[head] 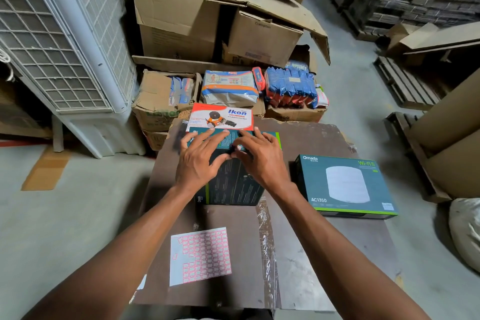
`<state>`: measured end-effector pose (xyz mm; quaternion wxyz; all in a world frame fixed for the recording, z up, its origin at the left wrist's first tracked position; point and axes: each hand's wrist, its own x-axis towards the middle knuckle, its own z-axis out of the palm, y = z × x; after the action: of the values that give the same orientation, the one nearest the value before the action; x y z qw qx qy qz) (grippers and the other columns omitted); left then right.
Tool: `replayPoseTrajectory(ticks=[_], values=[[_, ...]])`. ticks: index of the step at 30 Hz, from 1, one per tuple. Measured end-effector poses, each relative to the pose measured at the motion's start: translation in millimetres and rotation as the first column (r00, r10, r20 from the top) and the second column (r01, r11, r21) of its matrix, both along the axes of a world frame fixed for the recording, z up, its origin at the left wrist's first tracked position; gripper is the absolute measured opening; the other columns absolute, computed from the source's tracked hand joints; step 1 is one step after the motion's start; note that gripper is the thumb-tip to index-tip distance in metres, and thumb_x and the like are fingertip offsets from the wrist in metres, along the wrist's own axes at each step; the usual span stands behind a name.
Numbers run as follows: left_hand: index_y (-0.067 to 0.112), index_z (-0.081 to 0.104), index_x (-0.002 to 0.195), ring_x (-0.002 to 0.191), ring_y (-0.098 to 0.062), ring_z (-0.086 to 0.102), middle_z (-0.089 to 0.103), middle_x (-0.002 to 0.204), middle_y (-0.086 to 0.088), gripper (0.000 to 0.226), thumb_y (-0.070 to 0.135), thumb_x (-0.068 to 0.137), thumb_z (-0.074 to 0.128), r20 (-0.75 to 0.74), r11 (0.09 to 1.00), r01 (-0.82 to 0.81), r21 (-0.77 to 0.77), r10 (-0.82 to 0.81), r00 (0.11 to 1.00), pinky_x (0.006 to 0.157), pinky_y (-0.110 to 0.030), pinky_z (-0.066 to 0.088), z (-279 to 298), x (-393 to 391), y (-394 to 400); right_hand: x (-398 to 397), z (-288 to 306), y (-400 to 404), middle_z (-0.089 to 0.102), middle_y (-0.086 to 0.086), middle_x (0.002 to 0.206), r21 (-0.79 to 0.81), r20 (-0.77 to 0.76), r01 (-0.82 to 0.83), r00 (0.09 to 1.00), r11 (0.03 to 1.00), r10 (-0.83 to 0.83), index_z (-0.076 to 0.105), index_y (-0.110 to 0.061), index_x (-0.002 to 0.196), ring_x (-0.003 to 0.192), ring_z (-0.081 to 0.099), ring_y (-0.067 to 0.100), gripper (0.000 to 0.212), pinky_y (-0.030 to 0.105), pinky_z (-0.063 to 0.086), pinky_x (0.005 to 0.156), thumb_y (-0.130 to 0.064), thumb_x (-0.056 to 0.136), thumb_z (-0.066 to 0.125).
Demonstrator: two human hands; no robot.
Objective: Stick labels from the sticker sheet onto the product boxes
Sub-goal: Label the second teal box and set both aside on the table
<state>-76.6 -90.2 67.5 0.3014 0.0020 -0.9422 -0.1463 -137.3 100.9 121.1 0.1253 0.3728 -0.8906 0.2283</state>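
Box (pixel 233 179) top hidden under hands (pixel 197 161)

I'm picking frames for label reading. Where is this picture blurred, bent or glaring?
Head view: wide-angle bend at the edges; hands on the dark box slightly motion-blurred; glare on the plastic wrap; sticker sheet and Omada box sharp; background dim.
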Motion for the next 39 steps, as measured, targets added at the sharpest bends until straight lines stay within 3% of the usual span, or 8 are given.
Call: replayPoseTrajectory(ticks=[5, 11, 19, 22, 26, 32, 37, 39], values=[[0.026, 0.052, 0.146, 0.137, -0.018, 0.051, 0.061, 0.141, -0.004, 0.061, 0.052, 0.093, 0.064, 0.008, 1.0, 0.014, 0.012, -0.014, 1.0, 0.11, -0.043, 0.031, 4, -1, -1, -3, 11, 0, 0.07, 0.002, 0.131, -0.077, 0.175, 0.064, 0.983, 0.995, -0.05, 0.073, -0.027, 0.115, 0.131, 0.057, 0.028, 0.032, 0.043, 0.041, 0.106, -0.034, 0.085, 0.081], [0.018, 0.035, 0.155, 0.147, -0.018, 0.036, 0.042, 0.158, -0.002, 0.083, 0.032, 0.085, 0.078, -0.004, 0.996, 0.042, 0.073, -0.042, 0.999, 0.122, -0.042, 0.023, 10, 1, 1, -4, 20, -16, 0.03, 0.005, 0.166, 0.32, 0.063, 0.002, 0.998, 0.948, -0.024, 0.018, -0.037, 0.161, 0.147, 0.028, 0.048, 0.083, 0.058, 0.032, 0.111, -0.049, 0.094, 0.066], [0.019, 0.003, 0.16, 0.156, -0.033, 0.01, 0.003, 0.169, -0.005, 0.119, 0.026, 0.076, 0.088, -0.081, 0.956, -0.026, 0.291, 0.052, 0.995, 0.12, -0.061, 0.025, -3, 16, 4, -1, 14, -32, 0.008, 0.019, 0.165, 0.521, 0.054, 0.046, 0.995, 0.853, -0.086, -0.018, -0.059, 0.151, 0.145, 0.003, 0.065, 0.087, 0.084, 0.011, 0.109, -0.039, 0.104, 0.052], [0.03, -0.011, 0.159, 0.157, -0.019, 0.008, -0.007, 0.169, 0.008, 0.126, 0.025, 0.079, 0.086, -0.039, 0.852, -0.069, 0.519, 0.104, 0.994, 0.124, -0.05, 0.025, -5, 20, 5, -4, 20, -33, 0.006, 0.02, 0.167, 0.537, 0.07, 0.028, 0.994, 0.843, -0.078, -0.017, -0.058, 0.152, 0.146, 0.003, 0.065, 0.083, 0.084, 0.011, 0.11, -0.037, 0.106, 0.049], [0.024, 0.004, 0.161, 0.126, 0.032, 0.019, 0.011, 0.147, 0.042, 0.1, 0.015, 0.091, 0.074, 0.108, 0.731, -0.086, 0.677, 0.017, 0.994, 0.108, -0.034, 0.039, -8, 24, 3, -7, 20, -27, 0.018, 0.018, 0.159, 0.506, 0.025, 0.018, 0.999, 0.862, -0.036, -0.007, -0.057, 0.155, 0.14, 0.025, 0.054, 0.079, 0.081, 0.02, 0.109, -0.038, 0.105, 0.05], [0.021, 0.033, 0.152, 0.131, -0.022, 0.054, 0.055, 0.144, -0.002, 0.083, 0.05, 0.086, 0.074, 0.406, 0.665, -0.256, 0.702, -0.078, 0.911, 0.101, -0.032, 0.045, -42, 18, -17, -12, 15, -20, 0.023, 0.016, 0.158, 0.457, 0.052, -0.005, 0.998, 0.89, -0.021, 0.001, -0.062, 0.153, 0.138, 0.028, 0.049, 0.078, 0.079, 0.02, 0.108, -0.036, 0.102, 0.055], [0.039, 0.025, 0.156, 0.144, -0.012, 0.037, 0.04, 0.155, 0.007, 0.083, 0.032, 0.091, 0.074, 0.211, 0.701, -0.078, 0.709, -0.106, 0.972, 0.11, -0.015, 0.032, -27, 1, -13, -20, 12, 4, 0.029, 0.011, 0.156, 0.269, 0.099, 0.056, 0.991, 0.962, -0.086, 0.006, -0.063, 0.153, 0.131, 0.034, 0.039, 0.082, 0.072, 0.024, 0.108, -0.031, 0.101, 0.059], [0.049, 0.017, 0.157, 0.149, -0.015, 0.031, 0.034, 0.161, 0.007, 0.087, 0.032, 0.092, 0.073, 0.123, 0.807, 0.016, 0.59, -0.109, 0.986, 0.119, -0.029, 0.029, -8, -11, -10, -24, 4, 18, 0.033, 0.007, 0.152, 0.144, 0.176, 0.091, 0.978, 0.985, -0.116, 0.004, -0.06, 0.155, 0.13, 0.037, 0.034, 0.089, 0.067, 0.032, 0.106, -0.024, 0.098, 0.063]])
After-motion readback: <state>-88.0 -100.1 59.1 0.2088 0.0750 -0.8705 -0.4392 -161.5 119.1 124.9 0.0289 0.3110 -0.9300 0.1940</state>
